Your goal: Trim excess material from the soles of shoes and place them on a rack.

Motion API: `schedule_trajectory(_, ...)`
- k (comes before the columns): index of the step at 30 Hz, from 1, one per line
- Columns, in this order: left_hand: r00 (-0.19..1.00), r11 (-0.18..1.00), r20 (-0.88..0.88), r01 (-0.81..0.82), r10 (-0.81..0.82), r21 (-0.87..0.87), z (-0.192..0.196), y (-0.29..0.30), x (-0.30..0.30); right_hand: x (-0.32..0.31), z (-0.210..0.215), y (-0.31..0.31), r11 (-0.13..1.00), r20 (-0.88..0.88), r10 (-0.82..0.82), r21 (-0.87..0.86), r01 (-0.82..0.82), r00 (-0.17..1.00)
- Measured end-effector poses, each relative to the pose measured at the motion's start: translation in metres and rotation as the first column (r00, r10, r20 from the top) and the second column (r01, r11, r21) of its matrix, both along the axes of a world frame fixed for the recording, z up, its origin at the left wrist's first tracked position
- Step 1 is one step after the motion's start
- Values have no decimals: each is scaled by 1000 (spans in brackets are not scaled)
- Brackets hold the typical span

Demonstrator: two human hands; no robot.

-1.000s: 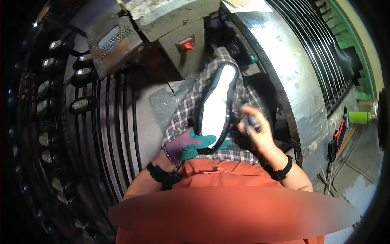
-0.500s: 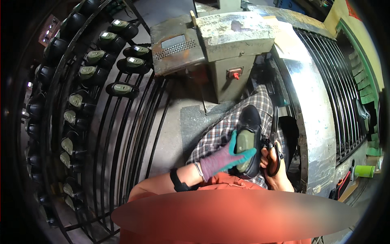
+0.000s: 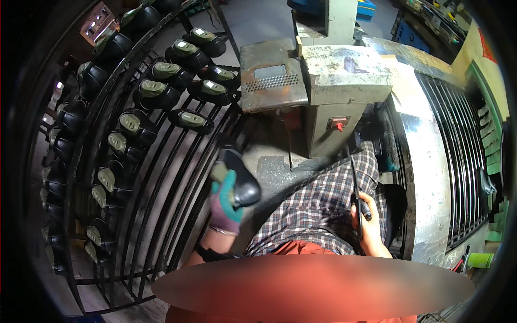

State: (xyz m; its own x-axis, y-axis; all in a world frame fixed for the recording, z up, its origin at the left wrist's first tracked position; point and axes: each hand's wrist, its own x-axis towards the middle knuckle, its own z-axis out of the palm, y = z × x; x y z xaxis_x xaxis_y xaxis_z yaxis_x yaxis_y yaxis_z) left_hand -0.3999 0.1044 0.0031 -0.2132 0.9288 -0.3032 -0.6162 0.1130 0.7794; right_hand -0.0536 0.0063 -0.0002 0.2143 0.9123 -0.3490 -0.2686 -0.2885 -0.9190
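A black shoe (image 3: 245, 183) with a green last inside it is tilted beside my left knee, its rounded toe toward me. My left hand (image 3: 225, 209), in a purple and teal glove, is wrapped round its green last, between my lap and the rack bars. Bare-skinned, my right hand (image 3: 369, 222) is closed on a pair of scissors (image 3: 355, 180) above my right thigh. Their blades point away from me, seen nearly edge-on, and the dark handles are partly covered by my fingers. Checked cloth (image 3: 323, 204) covers my lap.
On my left, a black bar rack (image 3: 156, 177) carries several black shoes (image 3: 137, 126) on green lasts. A grey machine post with a red switch (image 3: 339, 125) stands ahead. To my right run a metal-clad ledge (image 3: 431, 177) and a barred conveyor (image 3: 458, 161); a bright green cylinder (image 3: 480, 260) sits near it.
My left hand has carried the shoe from my lap leftward toward the rack and turned it. My right hand stays over my thigh, the scissors now turned edge-on. The view has shifted left.
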Motion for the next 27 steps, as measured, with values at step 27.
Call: schedule_trajectory(27, 771, 962, -581, 154, -260, -225, -171, 104, 17, 120, 25, -105, 919, 843, -388, 320, 231, 372)
